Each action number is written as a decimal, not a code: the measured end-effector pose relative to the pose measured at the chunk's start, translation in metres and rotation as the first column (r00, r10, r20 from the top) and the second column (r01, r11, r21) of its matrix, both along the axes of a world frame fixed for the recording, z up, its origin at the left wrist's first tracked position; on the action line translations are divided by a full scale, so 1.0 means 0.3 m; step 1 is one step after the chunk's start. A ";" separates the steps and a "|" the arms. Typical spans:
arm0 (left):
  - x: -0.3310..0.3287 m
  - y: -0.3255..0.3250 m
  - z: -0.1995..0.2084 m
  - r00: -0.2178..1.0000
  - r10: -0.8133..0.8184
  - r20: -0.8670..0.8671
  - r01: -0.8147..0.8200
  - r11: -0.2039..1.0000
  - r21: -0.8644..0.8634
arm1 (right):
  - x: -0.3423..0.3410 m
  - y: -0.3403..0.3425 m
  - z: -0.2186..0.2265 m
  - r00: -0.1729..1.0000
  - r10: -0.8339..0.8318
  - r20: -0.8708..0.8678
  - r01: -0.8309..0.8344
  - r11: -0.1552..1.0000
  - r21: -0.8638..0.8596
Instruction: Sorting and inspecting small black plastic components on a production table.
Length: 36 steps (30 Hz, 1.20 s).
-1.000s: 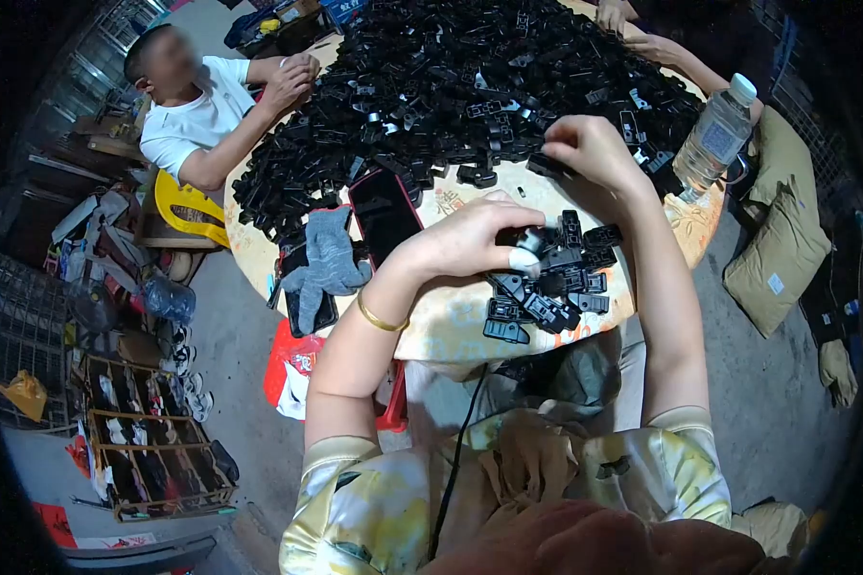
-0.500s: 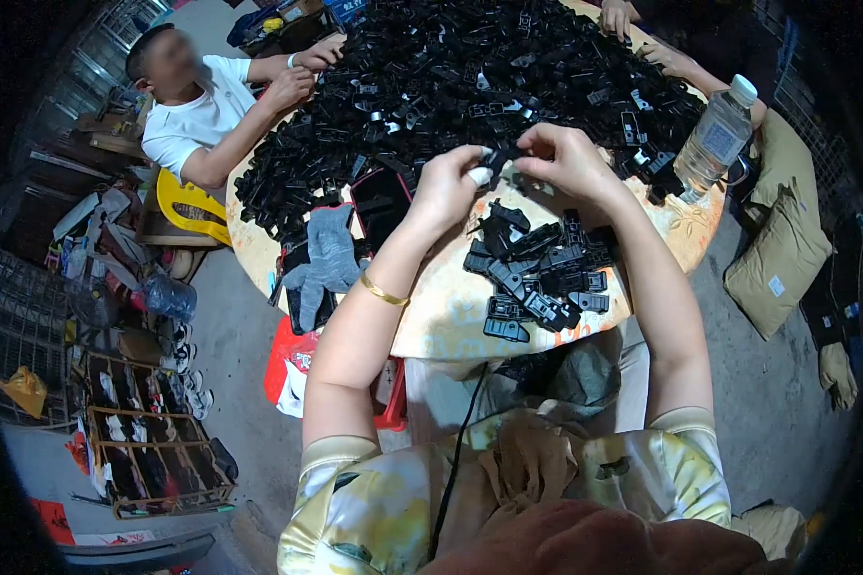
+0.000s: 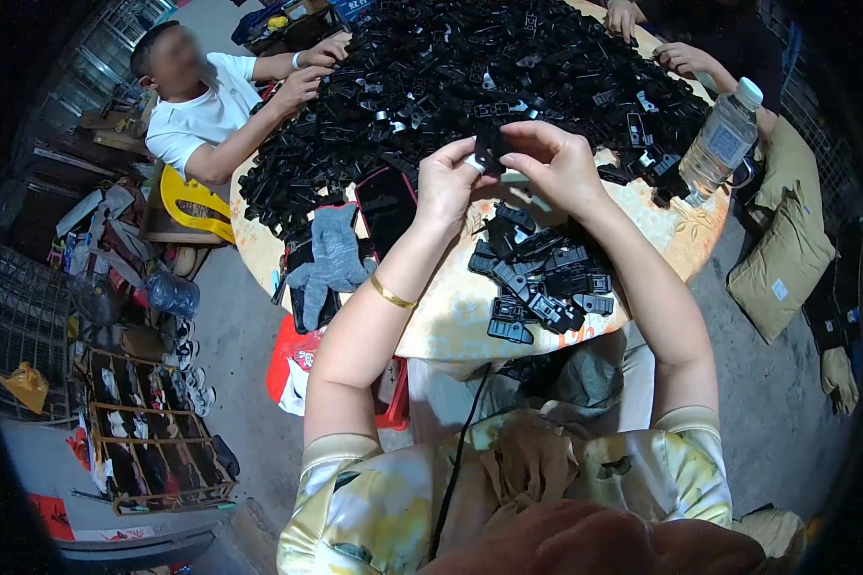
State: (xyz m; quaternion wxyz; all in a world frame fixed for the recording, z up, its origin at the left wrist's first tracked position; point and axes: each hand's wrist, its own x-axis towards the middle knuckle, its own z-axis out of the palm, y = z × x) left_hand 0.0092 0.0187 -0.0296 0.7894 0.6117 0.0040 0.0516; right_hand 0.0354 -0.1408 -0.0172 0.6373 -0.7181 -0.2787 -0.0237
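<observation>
Between my hands, just in front of a large heap of black plastic parts [image 3: 431, 86], is one small black plastic part [image 3: 490, 144]. My left hand [image 3: 448, 184] is closed on its left side, with a white wrapping on a finger. My right hand [image 3: 558, 168] pinches the same part from the right with thumb and fingers. Nearer to me, between my forearms, a smaller pile of black plastic parts [image 3: 542, 278] lies on the round table [image 3: 441, 321]. Fine details of the held part are too small to make out.
Left of my left forearm lie a grey glove [image 3: 334, 254] and a dark phone-like slab [image 3: 386, 206]. A clear bottle [image 3: 719, 144] stands at the table's right. A co-worker in a white shirt [image 3: 201, 115] reaches the heap from the left; another person's hands [image 3: 683, 59] are at far right.
My hands have drawn closer together, and the black part between them now stands raised and more visible. The right hand's fingers have closed on it. The far-right person's hand has shifted slightly.
</observation>
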 end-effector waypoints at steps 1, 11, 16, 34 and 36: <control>-0.003 -0.007 0.005 1.000 0.002 0.025 -0.003 0.999 0.046 | 0.002 0.002 -0.005 0.995 -0.047 0.090 0.051 0.998 -0.047; -0.063 -0.050 0.053 0.990 -0.129 0.051 0.118 0.976 0.180 | -0.031 -0.005 0.014 0.769 -0.219 0.600 0.348 0.931 -0.107; -0.081 -0.070 0.068 0.972 -0.001 0.236 -0.059 0.967 0.247 | -0.056 -0.004 0.027 0.616 -0.185 0.766 0.374 0.924 -0.077; -0.078 -0.015 0.101 0.975 -0.122 0.188 0.099 0.987 0.126 | -0.048 -0.006 0.025 0.801 -0.229 0.554 0.283 0.959 -0.013; -0.084 -0.038 0.087 0.982 -0.110 0.156 0.089 0.987 0.133 | -0.055 -0.001 0.028 0.680 -0.193 0.707 0.291 0.956 -0.019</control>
